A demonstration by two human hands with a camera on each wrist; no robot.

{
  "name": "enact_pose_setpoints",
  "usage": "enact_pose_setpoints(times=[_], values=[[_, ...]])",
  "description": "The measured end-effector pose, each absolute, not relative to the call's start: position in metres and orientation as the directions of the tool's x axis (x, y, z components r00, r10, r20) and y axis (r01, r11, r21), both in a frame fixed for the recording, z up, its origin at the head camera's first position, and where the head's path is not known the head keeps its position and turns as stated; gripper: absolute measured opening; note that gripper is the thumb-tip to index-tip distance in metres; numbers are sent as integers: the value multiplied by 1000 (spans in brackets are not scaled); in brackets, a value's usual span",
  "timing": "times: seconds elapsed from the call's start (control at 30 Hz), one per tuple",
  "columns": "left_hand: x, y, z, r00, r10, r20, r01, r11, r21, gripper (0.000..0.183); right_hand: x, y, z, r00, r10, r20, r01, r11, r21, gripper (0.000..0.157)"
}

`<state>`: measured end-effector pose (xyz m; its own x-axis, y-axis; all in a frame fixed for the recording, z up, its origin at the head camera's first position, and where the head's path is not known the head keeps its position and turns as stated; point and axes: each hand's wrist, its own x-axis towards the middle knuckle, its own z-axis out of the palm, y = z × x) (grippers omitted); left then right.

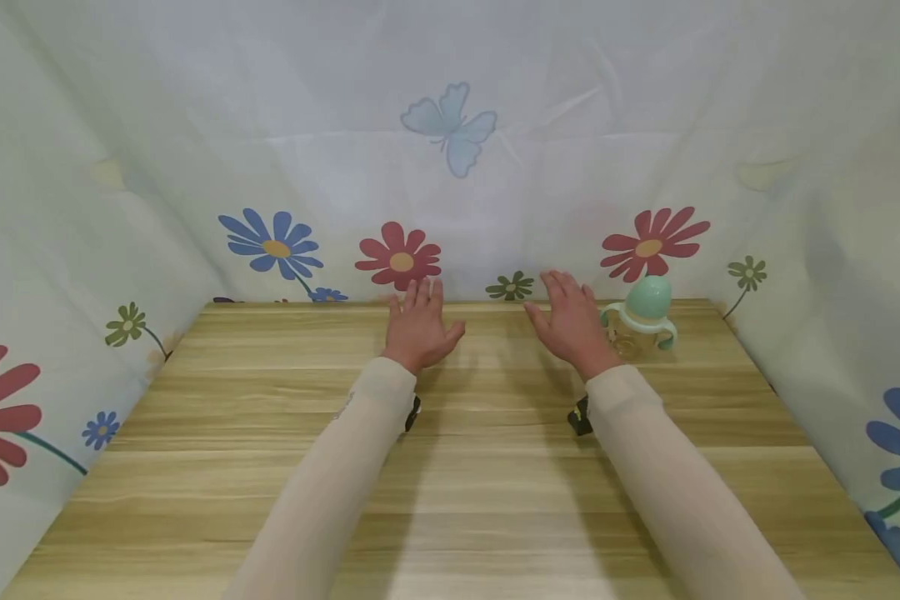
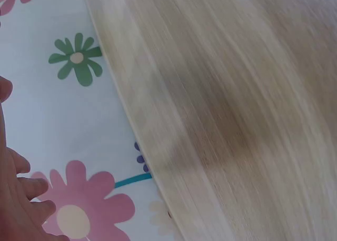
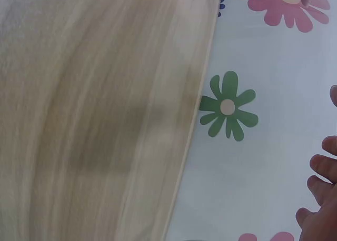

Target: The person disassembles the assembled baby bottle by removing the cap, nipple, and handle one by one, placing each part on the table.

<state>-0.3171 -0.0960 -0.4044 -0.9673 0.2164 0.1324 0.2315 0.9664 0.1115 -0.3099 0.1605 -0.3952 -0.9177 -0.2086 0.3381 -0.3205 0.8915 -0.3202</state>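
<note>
Above the far part of the table, my left hand [image 1: 417,332] is held out with its fingers extended and the thumb spread to the right. My right hand [image 1: 572,323] is stretched forward the same way, its thumb pointing toward the left hand. Neither hand holds anything. Just right of the right hand stands a baby bottle [image 1: 648,300] with a mint-green domed cap, two side handles and a clear body, which the hand partly overlaps in the head view. In the wrist views, only fingers of the left hand [image 2: 21,204] and right hand [image 3: 322,209] show at the outer edges.
A wood-grain table [image 1: 270,467] spans the view beneath both arms. White fabric [image 1: 307,108] printed with flowers and a butterfly hangs along its back and sides. A small dark device [image 1: 581,417] sits under the right wrist, another [image 1: 414,413] at the left wrist.
</note>
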Motion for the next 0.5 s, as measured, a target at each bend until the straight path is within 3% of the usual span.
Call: enact_pose_setpoints(times=[0.5], values=[[-311, -77, -404, -959, 240, 151, 261, 955, 138, 82, -302, 172, -379, -910, -181, 373, -313, 889, -334, 65]])
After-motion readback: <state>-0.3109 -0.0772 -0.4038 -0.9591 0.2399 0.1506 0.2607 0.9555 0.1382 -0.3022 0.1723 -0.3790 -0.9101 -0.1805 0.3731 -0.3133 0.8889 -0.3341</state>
